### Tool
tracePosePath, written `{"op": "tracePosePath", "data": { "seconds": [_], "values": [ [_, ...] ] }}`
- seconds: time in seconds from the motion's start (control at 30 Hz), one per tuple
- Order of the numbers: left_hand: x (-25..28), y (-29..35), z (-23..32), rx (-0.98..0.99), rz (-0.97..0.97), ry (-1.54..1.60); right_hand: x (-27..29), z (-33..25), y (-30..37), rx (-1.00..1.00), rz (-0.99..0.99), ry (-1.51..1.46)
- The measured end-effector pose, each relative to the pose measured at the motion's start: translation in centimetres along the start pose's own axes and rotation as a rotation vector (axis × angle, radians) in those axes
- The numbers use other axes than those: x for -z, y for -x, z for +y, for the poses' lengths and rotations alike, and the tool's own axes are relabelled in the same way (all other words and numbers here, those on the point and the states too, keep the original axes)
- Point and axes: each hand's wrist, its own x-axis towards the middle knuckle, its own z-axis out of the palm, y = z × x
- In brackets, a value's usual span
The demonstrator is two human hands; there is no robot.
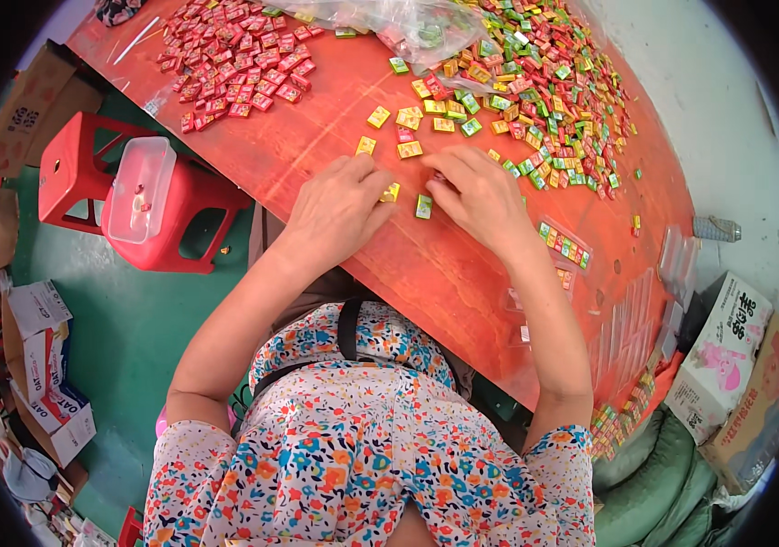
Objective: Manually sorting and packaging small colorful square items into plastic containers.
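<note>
My left hand [337,208] is over the red-orange table with its fingers bent. Between its thumb and forefinger sits a small yellow box [391,192]. My right hand [481,193] is closed in a pinch on a small red box [439,176], mostly covered by the fingers. On the table between both hands lies a small green box [423,206]. Just beyond the fingertips are a yellow box [410,149], a red box [405,135] and another yellow box [366,146].
A pile of small red boxes [239,59] lies at the far left, a mixed-colour heap [545,100] at the far right. Clear plastic [417,32] is between them. Filled clear trays [565,244] sit beside my right forearm. Red stools [171,210] stand left of the table.
</note>
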Motion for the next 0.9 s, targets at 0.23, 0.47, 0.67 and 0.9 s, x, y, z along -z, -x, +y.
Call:
{"op": "tracePosePath", "data": {
  "seconds": [0.23, 0.47, 0.67, 0.9],
  "values": [
    [-1.5, -0.3, 1.5, -0.046, 0.023, 0.068, 1.2, -0.6, 4.1, -0.010, -0.031, -0.169],
    [-2.1, -4.1, -0.3, -0.029, 0.122, -0.083, 0.6, 1.1, 0.3, 0.059, 0.135, 0.153],
    [-3.0, -4.8, -0.2, -0.040, 0.078, -0.238, 0.3, 1.8, 0.9, 0.033, 0.069, 0.149],
    [-0.5, -0.3, 1.1, 0.111, 0.003, 0.004, 2.3, 1.0, 5.5, 0.034, -0.036, 0.003]
  ]
}}
